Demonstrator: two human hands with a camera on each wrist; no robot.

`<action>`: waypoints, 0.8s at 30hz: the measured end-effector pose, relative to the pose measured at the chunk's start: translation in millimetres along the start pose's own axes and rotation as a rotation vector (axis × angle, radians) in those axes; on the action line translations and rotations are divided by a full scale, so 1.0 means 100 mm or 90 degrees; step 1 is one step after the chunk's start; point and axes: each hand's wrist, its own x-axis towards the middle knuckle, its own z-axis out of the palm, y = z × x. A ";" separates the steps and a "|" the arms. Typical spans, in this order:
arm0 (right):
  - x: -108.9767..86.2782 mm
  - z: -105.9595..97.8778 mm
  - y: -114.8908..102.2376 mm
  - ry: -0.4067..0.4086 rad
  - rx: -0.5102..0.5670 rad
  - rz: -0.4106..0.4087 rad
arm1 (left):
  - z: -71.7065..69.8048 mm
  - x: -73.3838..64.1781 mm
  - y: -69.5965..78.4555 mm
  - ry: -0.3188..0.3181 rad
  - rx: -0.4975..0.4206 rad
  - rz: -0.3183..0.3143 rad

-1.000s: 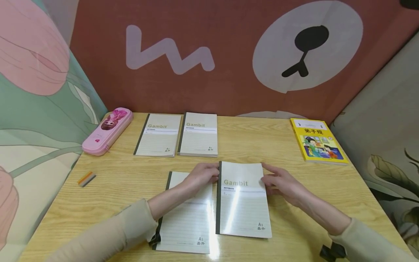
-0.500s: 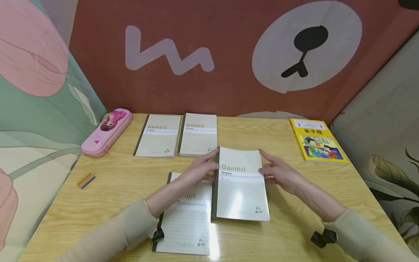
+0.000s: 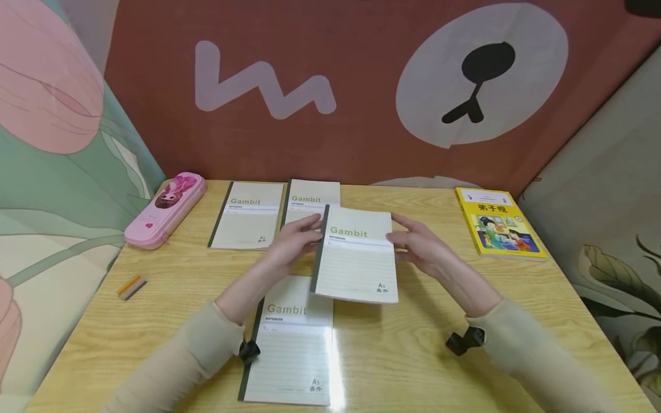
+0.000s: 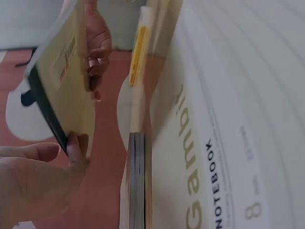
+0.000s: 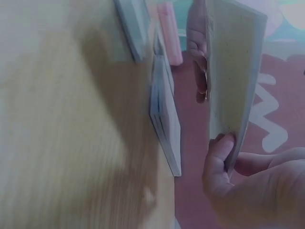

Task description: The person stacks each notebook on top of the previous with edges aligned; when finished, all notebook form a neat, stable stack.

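Note:
A cream notebook marked Gambit [image 3: 356, 258] is held up off the table between both hands. On its dark spine edge, the left hand [image 3: 291, 244] pinches with thumb and fingers; the left wrist view shows this grip on the spine [image 4: 50, 112]. Across from it, the right hand [image 3: 423, 244] pinches the opposite edge, thumb and fingers on either face in the right wrist view. Beneath the left forearm, a matching notebook [image 3: 291, 355] lies flat on the table. Behind the held one, a small stack of notebooks [image 3: 312, 192] is partly covered by it and the left hand.
Left of the stack lies another Gambit notebook [image 3: 248, 221]. A pink pencil case [image 3: 165, 209] stands at the back left, with a small orange and grey item [image 3: 131, 287] nearer. A yellow book [image 3: 501, 223] lies at the back right. A painted wall [image 3: 361, 143] borders the table's far edge.
Both hands have lifted the notebook from beside the front one and carried it away from the body and slightly left, to just before the back stack. The other notebooks have stayed put.

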 end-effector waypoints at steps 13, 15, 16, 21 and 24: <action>0.51 0.28 -0.12 0.093 0.091 -0.025 | -0.30 0.11 0.00 0.020 0.017 0.006; 0.57 0.32 -0.12 0.106 0.113 -0.029 | -0.34 0.13 0.00 0.032 0.030 0.005; 0.60 0.34 -0.12 0.109 0.127 -0.033 | -0.35 0.15 0.00 0.039 0.035 0.005; 0.73 0.42 -0.10 0.112 0.208 -0.047 | -0.45 0.25 0.01 0.085 0.016 -0.004; 0.79 0.46 -0.07 0.111 0.253 -0.042 | -0.49 0.32 0.02 0.098 -0.006 -0.005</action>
